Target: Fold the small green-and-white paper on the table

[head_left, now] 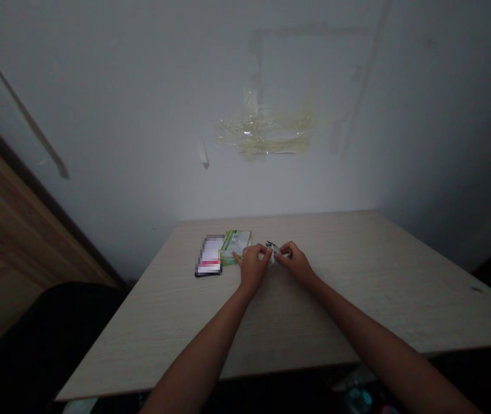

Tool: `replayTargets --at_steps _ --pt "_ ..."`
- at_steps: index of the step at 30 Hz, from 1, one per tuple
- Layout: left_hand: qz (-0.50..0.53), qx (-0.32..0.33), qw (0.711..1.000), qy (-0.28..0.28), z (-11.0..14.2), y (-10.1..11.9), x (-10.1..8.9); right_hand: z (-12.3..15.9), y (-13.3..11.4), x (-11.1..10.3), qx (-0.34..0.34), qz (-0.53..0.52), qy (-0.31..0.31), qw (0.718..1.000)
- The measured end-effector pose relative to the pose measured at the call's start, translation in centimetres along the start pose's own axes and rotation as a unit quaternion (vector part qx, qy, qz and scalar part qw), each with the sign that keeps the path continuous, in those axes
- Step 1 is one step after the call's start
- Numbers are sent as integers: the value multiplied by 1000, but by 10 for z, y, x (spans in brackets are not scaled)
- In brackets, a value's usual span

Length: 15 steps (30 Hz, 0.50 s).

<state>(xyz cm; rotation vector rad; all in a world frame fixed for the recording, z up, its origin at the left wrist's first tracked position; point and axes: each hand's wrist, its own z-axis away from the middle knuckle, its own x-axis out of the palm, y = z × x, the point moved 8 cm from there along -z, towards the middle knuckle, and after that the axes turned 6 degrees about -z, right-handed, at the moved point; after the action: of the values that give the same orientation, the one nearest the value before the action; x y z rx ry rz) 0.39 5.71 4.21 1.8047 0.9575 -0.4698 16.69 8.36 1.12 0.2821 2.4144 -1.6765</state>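
Taking 12 o'clock as the wall (150,190) side, head view: small crumpled piece (271,257), pale with a dark bit, sits on or just above the table (349,253), about 12 o'clock of the tabletop's middle; contact with the surface can't be told. Left hand (253,264) comes in from 7 o'clock, right hand (296,263) from 4; both grips are narrow, thumb and fingertips pinching the piece between them. For clean handling, short pinches close together look best, with small opposed motions and even force; thin-looking stuff, could tear if yanked. Wrists low, fingertips off the dark bit so it can be seen. Orientation: dark tip points roughly 11 o'clock; long axis unclear, fingers cover too much. Green-and-white packet (240,240) lies at 9 to 10 o'clock of the piece, left little finger over its near edge, touch uncertain. Dark-edged flat item (209,256), face pixelated, sits beyond at 9, beside the packet.
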Motion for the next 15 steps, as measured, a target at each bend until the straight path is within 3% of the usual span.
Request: replayTargets --at_steps 15 --pt "-2 -3 1000 5 -1 -2 -3 -6 7 3 -8 -69 -23 997"
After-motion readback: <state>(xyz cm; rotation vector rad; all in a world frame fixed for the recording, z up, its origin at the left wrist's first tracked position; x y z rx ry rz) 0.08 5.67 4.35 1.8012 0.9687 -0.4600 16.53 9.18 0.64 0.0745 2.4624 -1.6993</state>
